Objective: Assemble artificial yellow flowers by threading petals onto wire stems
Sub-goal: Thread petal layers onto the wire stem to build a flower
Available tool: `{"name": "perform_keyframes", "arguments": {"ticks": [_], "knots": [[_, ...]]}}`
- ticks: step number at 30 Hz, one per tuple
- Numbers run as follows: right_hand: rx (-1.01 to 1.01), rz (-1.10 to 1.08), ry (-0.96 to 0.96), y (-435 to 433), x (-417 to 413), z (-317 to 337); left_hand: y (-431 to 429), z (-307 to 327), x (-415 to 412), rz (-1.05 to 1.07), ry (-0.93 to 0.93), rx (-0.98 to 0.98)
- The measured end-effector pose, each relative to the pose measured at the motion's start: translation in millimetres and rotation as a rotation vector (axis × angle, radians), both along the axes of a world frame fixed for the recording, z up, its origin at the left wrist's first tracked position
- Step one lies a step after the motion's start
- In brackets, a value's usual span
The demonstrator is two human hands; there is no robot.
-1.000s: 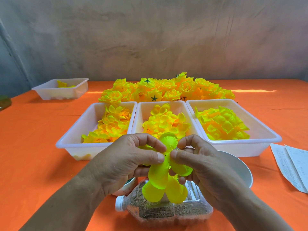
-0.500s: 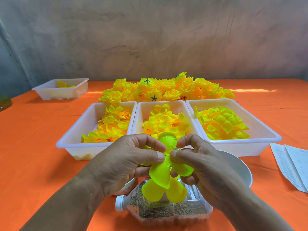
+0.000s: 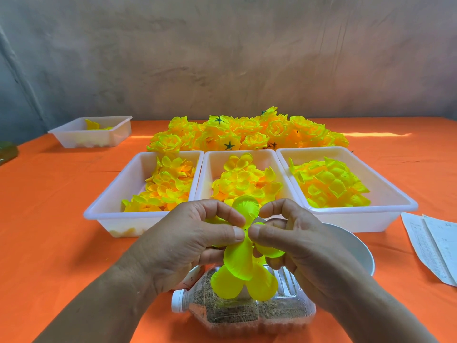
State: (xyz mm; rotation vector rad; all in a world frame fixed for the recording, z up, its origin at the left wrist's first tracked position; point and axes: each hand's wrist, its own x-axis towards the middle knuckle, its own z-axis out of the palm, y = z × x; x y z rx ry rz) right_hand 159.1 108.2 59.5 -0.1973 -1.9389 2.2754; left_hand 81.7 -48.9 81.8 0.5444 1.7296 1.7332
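The petal piece [image 3: 238, 258], a yellow-green layer of rounded lobes, is standing roughly upright. Its long axis is running from one lobe pointing up and away, toward the trays, down to a pair of lobes hanging toward the person. Further lobes are poking out sideways behind the fingers.

Below it, a plastic bottle [image 3: 259, 315] with brown grains inside is lying on its side, its white cap pointing left. The lowest lobes are hanging just above it. A white bowl [image 3: 351, 246] is sitting just behind the right hand. Three white trays are lining up side by side beyond the hands: the left tray [image 3: 111, 216], the middle tray [image 3: 206, 174] and the right tray [image 3: 395, 196], each holding loose petals. Behind them, finished flowers [image 3: 247, 134] are lying in a heap. The orange table [image 3: 49, 219] is offering open room to the left of the hands, while papers [image 3: 435, 243] are lying near the right edge.

The left hand [image 3: 188, 243] and right hand [image 3: 296, 243] are meeting close together, each pinching the piece at its centre between thumb and forefinger, thumb tips nearly touching. The wire stem is hiding among the fingers.
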Motion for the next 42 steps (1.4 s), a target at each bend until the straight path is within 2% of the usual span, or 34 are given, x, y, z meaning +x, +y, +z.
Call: {"name": "perform_keyframes", "arguments": {"ticks": [13, 24, 36, 42], "knots": [[-0.037, 0.02, -0.064, -2, -9, -2, -2, 0, -1, -0.022, -0.007, 0.005], [-0.019, 0.038, -0.077, 0, -13, -3, -2, 2, 5, 0.049, 0.144, -0.078], [-0.02, 0.038, -0.092, 1, -14, -3, -4, -5, 0, 0.025, 0.041, -0.039], [-0.034, 0.043, -0.072, 3, -12, -1, -2, -6, 4, 0.082, 0.086, -0.009]]}}
